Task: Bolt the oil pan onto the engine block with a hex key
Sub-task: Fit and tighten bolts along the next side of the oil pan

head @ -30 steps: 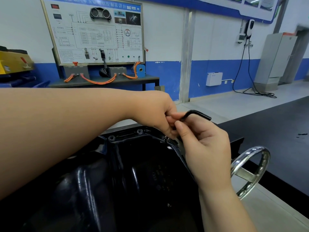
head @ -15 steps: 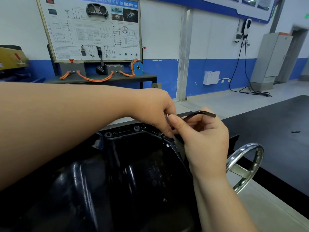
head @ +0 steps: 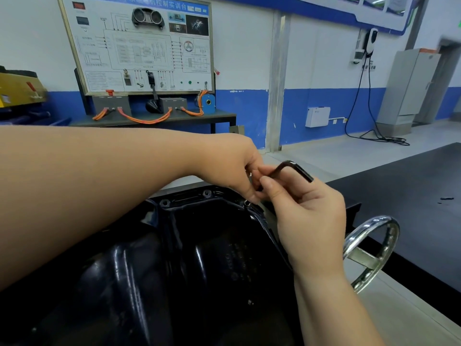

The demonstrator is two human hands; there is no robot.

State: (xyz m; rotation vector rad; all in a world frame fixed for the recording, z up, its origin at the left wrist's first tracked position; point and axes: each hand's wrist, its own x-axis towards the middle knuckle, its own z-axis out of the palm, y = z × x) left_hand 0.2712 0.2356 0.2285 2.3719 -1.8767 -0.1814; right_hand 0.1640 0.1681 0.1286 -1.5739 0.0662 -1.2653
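At the far rim of the oil pan (head: 199,245): hex key (head: 291,169) held in both hands.
Right hand (head: 311,221) pinches the key at its bend, probably to turn it. Left hand (head: 232,168) pinches the shaft lower down, apparently steadying the hidden tip. The key's free arm now slopes down more steeply than half a second ago.

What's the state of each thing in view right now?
Hex key: pinched by both hands; tip hidden.
Left hand: pinches the shaft.
Right hand: pinches near the bend.
Oil pan: two bolts in far flange.
Handwheel: untouched.
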